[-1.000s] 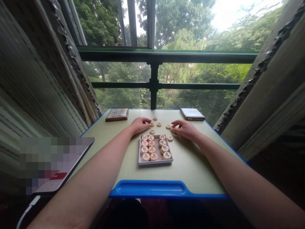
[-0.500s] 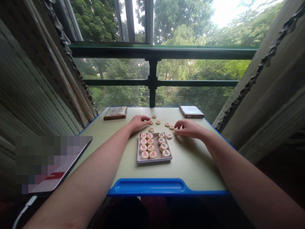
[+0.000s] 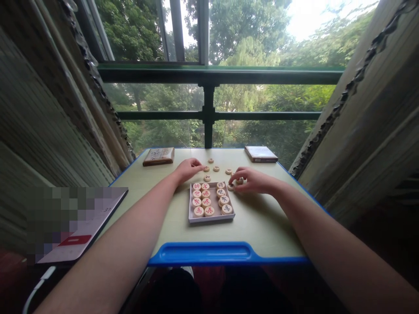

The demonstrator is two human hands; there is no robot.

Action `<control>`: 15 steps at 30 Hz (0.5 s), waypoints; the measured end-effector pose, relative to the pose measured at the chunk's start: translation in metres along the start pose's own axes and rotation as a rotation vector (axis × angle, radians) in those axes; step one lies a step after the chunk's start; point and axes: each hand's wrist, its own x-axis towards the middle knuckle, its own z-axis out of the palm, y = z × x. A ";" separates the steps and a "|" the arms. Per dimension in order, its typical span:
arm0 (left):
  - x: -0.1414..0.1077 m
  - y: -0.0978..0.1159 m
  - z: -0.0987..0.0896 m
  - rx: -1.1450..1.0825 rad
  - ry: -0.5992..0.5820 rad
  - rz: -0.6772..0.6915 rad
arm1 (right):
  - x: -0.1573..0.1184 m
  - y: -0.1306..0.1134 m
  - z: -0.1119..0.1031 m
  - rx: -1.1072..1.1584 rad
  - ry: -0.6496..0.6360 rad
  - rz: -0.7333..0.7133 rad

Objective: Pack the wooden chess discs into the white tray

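Observation:
My left hand (image 3: 190, 170) rests on the table with thumb and finger closed at the near edge of a round wooden xiangqi piece (image 3: 207, 168). Thumb and fingertips of my right hand (image 3: 249, 179) are closed around another xiangqi piece (image 3: 231, 187), just beside the far right corner of a shallow white box (image 3: 212, 220). Inside the box, red-marked pieces (image 3: 206, 202) fill two columns on the left, and black-marked pieces (image 3: 226, 209) form a column on the right. Bare box floor shows between them. One piece (image 3: 240, 180) is partly hidden under my right hand.
Loose pieces lie beyond the box, among them a red-marked one (image 3: 207, 178) and a piece farther back (image 3: 211, 160). A brown flat box (image 3: 159, 157) and a pale flat box (image 3: 261, 154) sit at the far corners. A laptop (image 3: 75, 244) stands at left.
My right hand has moved left, from a piece farther right to the one beside the box corner. My left hand stays at the same piece. The view has shifted slightly.

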 end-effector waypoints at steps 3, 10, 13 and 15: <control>0.000 -0.003 -0.001 -0.002 0.003 0.005 | 0.002 0.000 0.002 -0.023 0.032 -0.012; 0.000 -0.003 -0.002 -0.003 -0.023 -0.003 | 0.001 0.003 0.006 -0.061 0.099 -0.041; -0.001 -0.002 -0.002 -0.009 -0.019 -0.001 | 0.001 0.002 0.007 -0.104 0.127 -0.028; -0.001 -0.003 -0.002 -0.024 -0.020 0.007 | 0.001 0.001 0.007 -0.104 0.134 -0.034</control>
